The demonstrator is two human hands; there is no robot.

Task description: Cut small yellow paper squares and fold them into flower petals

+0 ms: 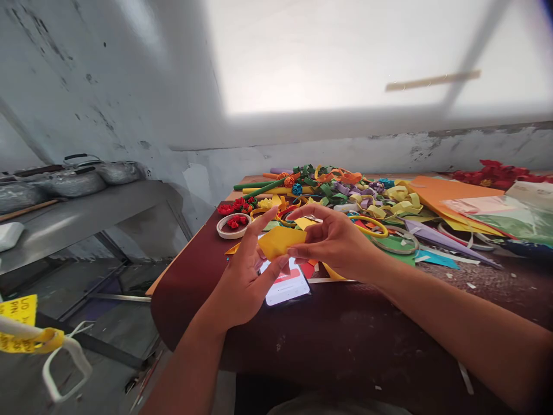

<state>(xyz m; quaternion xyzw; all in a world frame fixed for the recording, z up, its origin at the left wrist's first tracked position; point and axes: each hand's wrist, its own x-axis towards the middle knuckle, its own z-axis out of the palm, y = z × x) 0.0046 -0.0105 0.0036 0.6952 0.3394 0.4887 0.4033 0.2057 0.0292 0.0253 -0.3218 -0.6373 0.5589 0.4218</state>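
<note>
The right hand (330, 241) pinches the right end of the yellow paper (280, 241) between thumb and fingers; whether the left hand (248, 279), curled round the other end, pinches too, I cannot tell. Light, even pressure should keep the paper unwrinkled above the phone (286, 293) on the table (345, 340).

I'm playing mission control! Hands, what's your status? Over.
Right hand pinching yellow paper. Left hand at its left side, grip unclear. Lit phone just below. Curled paper strips heaped beyond.

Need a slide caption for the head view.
Left hand and right hand hold yellow paper over a lit phone, colored strips on the table beyond.
</note>
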